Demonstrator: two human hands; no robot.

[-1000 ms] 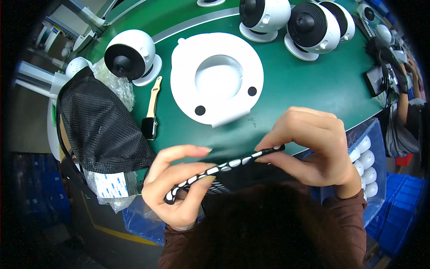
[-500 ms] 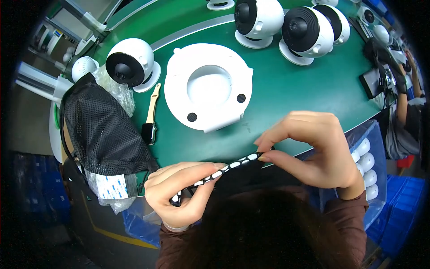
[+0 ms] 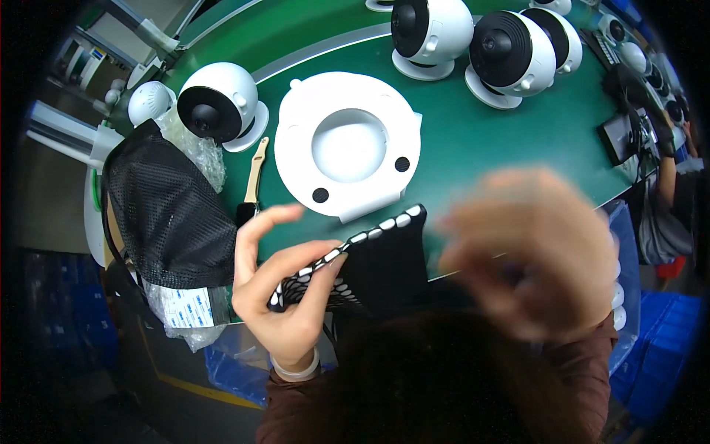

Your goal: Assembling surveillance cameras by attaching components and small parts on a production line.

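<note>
My left hand (image 3: 285, 303) pinches a dark sheet with rows of white oval spots (image 3: 384, 251) between thumb and fingers. The sheet is bent, its spotted edge slanting up to the right and its black face toward me. My index finger is raised off it. My right hand (image 3: 532, 255) is smeared by motion to the right of the sheet, apart from it, and its fingers cannot be made out. Beyond the sheet lies a white ring-shaped plastic part (image 3: 292, 159) with round black pads (image 3: 320, 195) on its face.
White ball-shaped devices with black fronts (image 3: 222, 103) stand on the green table (image 3: 473, 155), one at left, several at far right. A wristwatch (image 3: 255, 177), a black mesh bag (image 3: 166, 211) and bubble wrap (image 3: 196, 152) lie at left. Blue-lined bins (image 3: 625, 325) flank me; another person's arm (image 3: 668, 185) shows at right.
My right hand has come off the sheet's end and moved right. The left hand has tilted the sheet up, showing more of its black face, and lifted its index finger.
</note>
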